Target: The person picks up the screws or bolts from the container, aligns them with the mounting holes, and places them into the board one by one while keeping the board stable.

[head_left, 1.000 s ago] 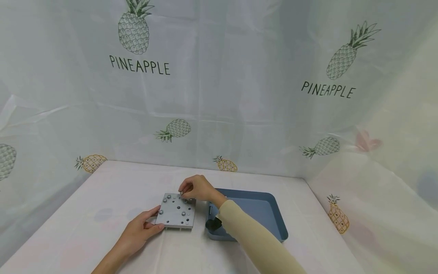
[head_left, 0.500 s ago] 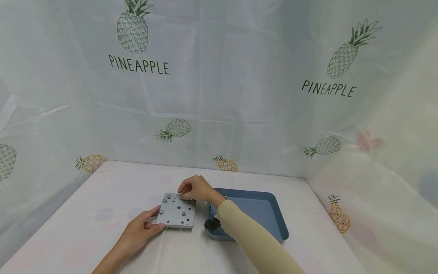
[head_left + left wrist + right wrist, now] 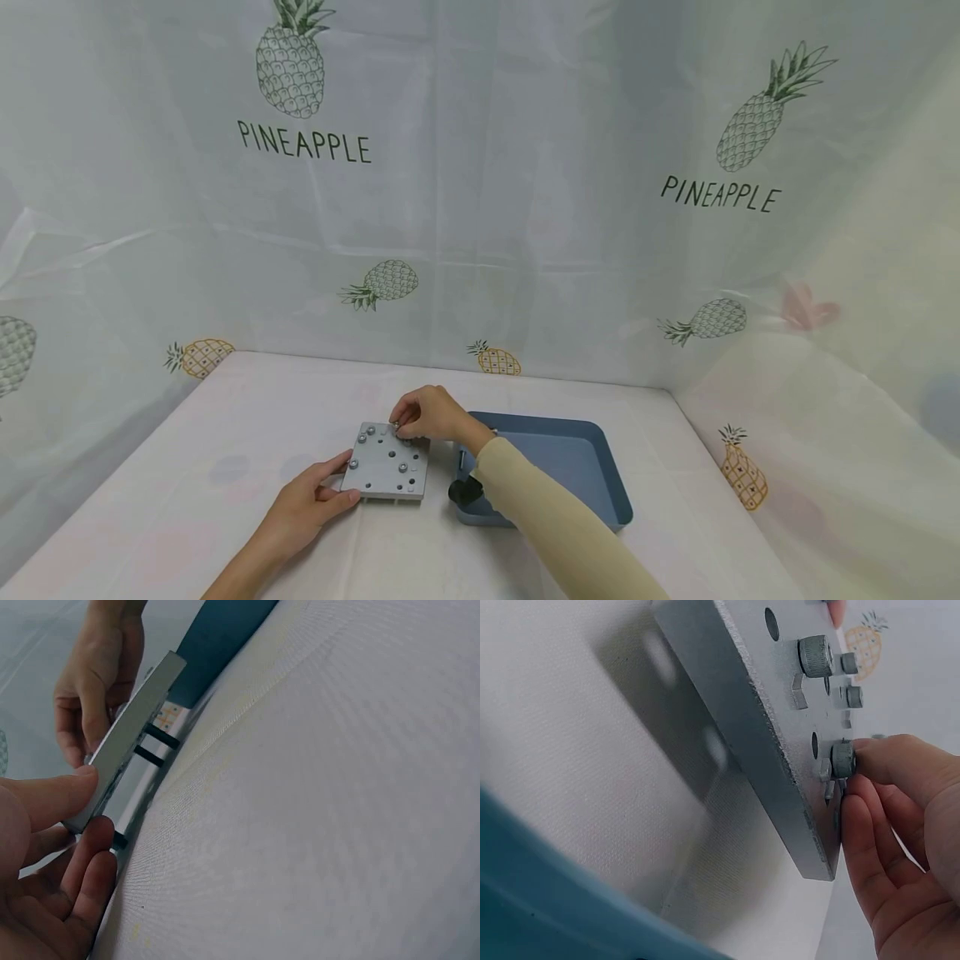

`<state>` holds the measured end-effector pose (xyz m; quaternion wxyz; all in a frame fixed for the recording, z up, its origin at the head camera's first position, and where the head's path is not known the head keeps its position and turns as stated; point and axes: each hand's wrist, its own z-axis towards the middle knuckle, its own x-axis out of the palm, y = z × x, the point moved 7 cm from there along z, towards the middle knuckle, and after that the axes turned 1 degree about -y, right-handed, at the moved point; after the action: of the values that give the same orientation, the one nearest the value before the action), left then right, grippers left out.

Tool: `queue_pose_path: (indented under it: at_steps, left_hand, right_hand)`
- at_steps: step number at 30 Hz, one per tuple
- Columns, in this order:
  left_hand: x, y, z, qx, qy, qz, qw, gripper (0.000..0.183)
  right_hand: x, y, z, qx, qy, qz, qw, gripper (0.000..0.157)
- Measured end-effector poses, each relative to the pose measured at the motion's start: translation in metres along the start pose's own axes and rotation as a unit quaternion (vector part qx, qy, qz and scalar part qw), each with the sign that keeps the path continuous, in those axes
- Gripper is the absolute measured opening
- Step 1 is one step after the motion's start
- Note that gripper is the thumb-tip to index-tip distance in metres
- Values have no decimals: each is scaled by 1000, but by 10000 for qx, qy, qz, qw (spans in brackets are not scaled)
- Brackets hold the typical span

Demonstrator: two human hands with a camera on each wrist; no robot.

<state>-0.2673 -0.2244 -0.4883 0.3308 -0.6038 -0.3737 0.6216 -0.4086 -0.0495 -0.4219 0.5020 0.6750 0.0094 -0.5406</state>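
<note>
A square silver metal plate (image 3: 382,479) with holes stands raised off the table on short legs, and several socket-head screws (image 3: 816,656) sit in its top. My left hand (image 3: 311,500) grips the plate's left side; the left wrist view shows the thumb (image 3: 64,796) on its edge and the fingers curled under. Over the plate's far edge, my right hand (image 3: 431,414) pinches a small silver screw (image 3: 397,425) between thumb and fingertips. In the right wrist view the thumb lies right behind another seated screw (image 3: 844,760), and the pinched one is hidden.
A shallow blue tray (image 3: 618,500) stands just right of the plate, under my right forearm. A screw (image 3: 462,459) lies inside its left wall. The black wrist camera (image 3: 467,491) overlaps its near left corner. A pineapple-print curtain (image 3: 480,208) hangs behind the table.
The right fingertips have shifted very slightly left and lower with the screw over the plate. My left hand and the plate stay in place.
</note>
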Motion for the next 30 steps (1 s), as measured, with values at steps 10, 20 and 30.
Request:
queue_pose_path:
  at_steps: [10,20,30]
  left_hand:
    - [1,1,1,-49,-11,116,9999,78]
    - [0,1,1,-91,-23,212,9997,79]
    - [0,3,1,-105,-14,240,9997,79]
  right_hand:
    - [-9,3,-10,16,-33,-50,10000,14]
    - [-49,-1,-37,-215,-194,-233,9993,23]
    - [-85,-22,-78,-374,-393,-409,9977,30]
